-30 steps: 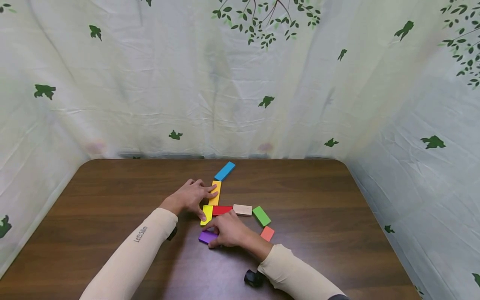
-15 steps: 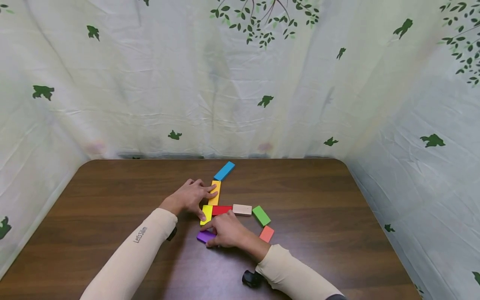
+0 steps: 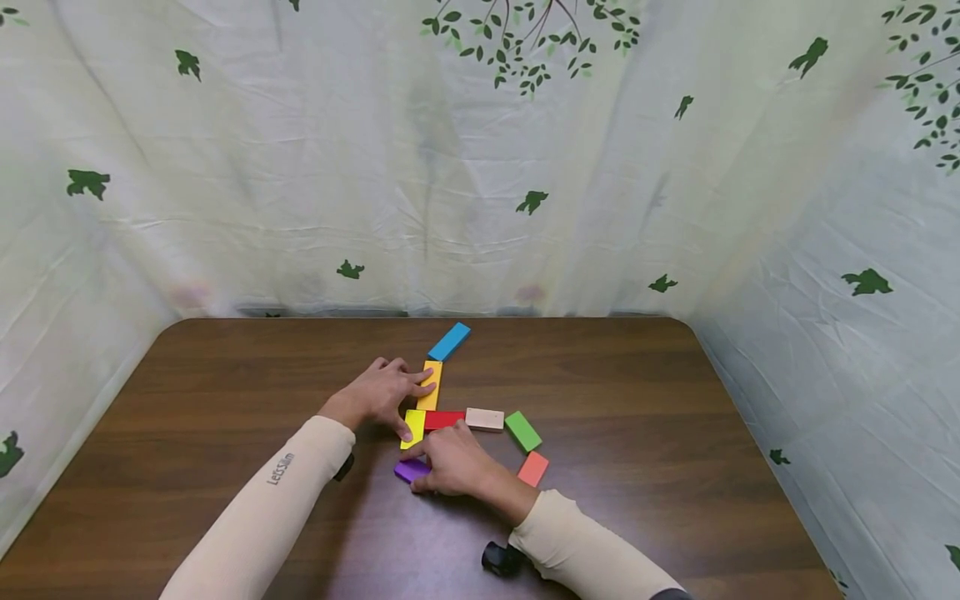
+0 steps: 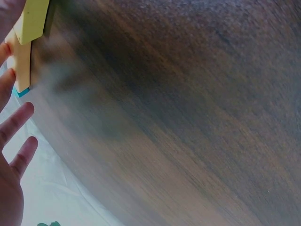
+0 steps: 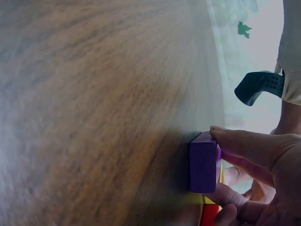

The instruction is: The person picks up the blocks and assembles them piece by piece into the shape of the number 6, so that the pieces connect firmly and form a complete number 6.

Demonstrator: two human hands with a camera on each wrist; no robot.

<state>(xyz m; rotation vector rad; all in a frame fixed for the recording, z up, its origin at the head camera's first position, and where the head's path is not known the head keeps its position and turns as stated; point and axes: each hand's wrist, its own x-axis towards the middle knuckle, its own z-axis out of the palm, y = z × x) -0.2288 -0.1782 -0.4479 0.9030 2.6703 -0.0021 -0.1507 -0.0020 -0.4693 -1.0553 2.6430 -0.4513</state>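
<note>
My left hand (image 3: 378,393) lies with spread fingers over the wooden blocks in the head view. Two fingertips touch the orange-yellow block (image 3: 429,398), and the thumb rests on the yellow block (image 3: 411,427) below it. Between thumb and a finger, my right hand (image 3: 457,458) pinches a purple block (image 5: 203,167), low at the tabletop just in front of the yellow one. A red block (image 3: 442,419) runs right from the yellow block, partly behind the right hand. The left wrist view catches the fingers at its left edge, beside the orange-yellow block (image 4: 22,66).
A blue block (image 3: 449,342) sits slanted at the far end of the row. Rightward follow a pale pink block (image 3: 485,420), a green block (image 3: 522,432) and a coral block (image 3: 533,468) by the right wrist. Behind the brown table (image 3: 615,375) hangs a white curtain (image 3: 465,208).
The right hand has slid the purple block slightly left along the table, mostly during the first half second. The left hand has stayed in place.
</note>
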